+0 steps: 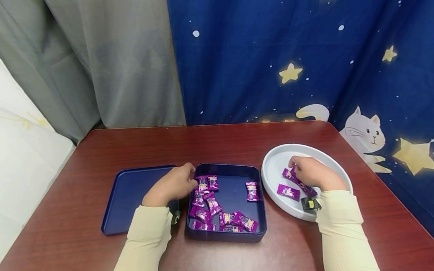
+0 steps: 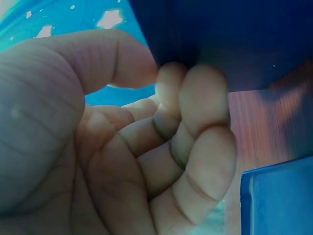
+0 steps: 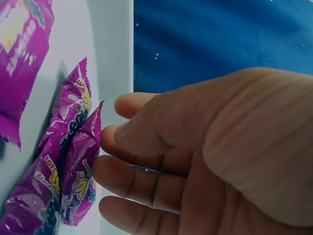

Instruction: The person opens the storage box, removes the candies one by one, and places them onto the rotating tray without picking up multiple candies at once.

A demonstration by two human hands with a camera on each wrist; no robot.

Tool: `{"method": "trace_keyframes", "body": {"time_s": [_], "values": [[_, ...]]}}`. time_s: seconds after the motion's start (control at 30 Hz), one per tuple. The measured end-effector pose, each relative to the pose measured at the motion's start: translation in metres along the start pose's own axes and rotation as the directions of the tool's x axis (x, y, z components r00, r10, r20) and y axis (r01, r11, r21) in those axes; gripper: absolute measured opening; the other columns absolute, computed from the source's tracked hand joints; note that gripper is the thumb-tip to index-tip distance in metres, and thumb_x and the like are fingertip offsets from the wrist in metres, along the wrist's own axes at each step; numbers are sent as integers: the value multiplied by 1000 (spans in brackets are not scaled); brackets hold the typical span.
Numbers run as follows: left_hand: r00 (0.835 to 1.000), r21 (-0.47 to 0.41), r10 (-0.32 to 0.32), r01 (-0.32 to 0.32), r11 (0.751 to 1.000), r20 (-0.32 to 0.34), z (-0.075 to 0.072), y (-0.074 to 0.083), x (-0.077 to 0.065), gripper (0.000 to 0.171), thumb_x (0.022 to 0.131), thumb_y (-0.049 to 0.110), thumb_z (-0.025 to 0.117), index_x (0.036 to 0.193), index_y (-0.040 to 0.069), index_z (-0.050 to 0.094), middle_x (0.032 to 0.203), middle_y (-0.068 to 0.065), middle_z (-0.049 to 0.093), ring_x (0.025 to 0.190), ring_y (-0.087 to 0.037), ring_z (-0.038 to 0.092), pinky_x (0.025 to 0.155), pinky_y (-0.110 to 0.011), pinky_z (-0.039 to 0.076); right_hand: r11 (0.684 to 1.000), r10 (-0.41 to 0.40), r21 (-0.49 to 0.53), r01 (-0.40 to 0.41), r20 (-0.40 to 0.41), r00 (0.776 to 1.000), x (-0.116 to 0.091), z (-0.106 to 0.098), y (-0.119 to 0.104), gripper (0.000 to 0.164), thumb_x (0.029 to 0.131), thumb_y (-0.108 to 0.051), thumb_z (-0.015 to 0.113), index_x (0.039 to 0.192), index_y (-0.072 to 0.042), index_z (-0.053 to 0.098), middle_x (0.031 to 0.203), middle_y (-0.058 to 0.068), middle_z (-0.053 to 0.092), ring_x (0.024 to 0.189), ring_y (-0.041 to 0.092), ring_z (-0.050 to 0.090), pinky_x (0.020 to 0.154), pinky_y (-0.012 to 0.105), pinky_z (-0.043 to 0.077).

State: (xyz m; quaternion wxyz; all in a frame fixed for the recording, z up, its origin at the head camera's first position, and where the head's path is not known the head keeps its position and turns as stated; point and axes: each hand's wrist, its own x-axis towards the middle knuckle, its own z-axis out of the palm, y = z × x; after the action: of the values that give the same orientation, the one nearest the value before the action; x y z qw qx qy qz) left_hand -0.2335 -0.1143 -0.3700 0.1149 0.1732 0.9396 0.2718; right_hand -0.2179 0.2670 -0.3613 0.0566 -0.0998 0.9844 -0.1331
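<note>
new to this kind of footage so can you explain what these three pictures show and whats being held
There is no robot here: these are one person's bare hands. The wide picture comes from a camera on the head, looking forward and down; the two close ones come from cameras on the left and right wrists. On the table are what looks like a lid, a box of purple sweets, and a plate with more sweets. The left hand holds the box near its far left corner. The right hand is over the plate, fingertips at the sweets; no firm hold shows.
</note>
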Motion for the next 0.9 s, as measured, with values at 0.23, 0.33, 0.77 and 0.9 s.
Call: {"method": "trace_keyframes", "body": {"time_s": [0.23, 0.33, 0.77, 0.9], "values": [[1000, 5, 8, -8, 1000, -5, 1, 0, 1, 38, 87, 14, 56, 121, -1, 50, 88, -9, 58, 65, -17, 53, 68, -37, 48, 1000, -6, -1, 6, -10, 1000, 1, 1, 1, 24, 86, -2, 49, 107, 1, 61, 84, 12, 61, 72, 22, 53, 70, 40, 46], [1000, 2, 6, -6, 1000, -4, 1, 0, 0, 38, 88, 15, 56, 122, -1, 50, 86, -9, 57, 65, -17, 53, 68, -37, 49, 1000, 9, 3, -9, -2, 1000, 2, 0, 1, 25, 86, -3, 52, 109, 1, 60, 82, 11, 61, 72, 21, 53, 70, 41, 46], [1000, 6, 7, -7, 1000, -5, 2, -2, 2, 38, 88, 15, 56, 121, -2, 50, 86, -9, 58, 65, -17, 53, 69, -37, 48, 999, 28, 15, -28, 12, 1000, -2, -8, -11, 37, 84, -14, 62, 117, 2, 57, 93, 16, 64, 77, 24, 56, 76, 46, 49], [1000, 6, 5, -5, 1000, -3, 2, -2, 2, 38, 88, 15, 56, 121, -1, 50, 87, -9, 58, 66, -17, 53, 70, -38, 49, 999, 47, 12, -47, 23, 999, -4, -9, -14, 44, 85, -19, 61, 124, 2, 54, 107, 23, 63, 92, 32, 58, 88, 55, 46]]}}
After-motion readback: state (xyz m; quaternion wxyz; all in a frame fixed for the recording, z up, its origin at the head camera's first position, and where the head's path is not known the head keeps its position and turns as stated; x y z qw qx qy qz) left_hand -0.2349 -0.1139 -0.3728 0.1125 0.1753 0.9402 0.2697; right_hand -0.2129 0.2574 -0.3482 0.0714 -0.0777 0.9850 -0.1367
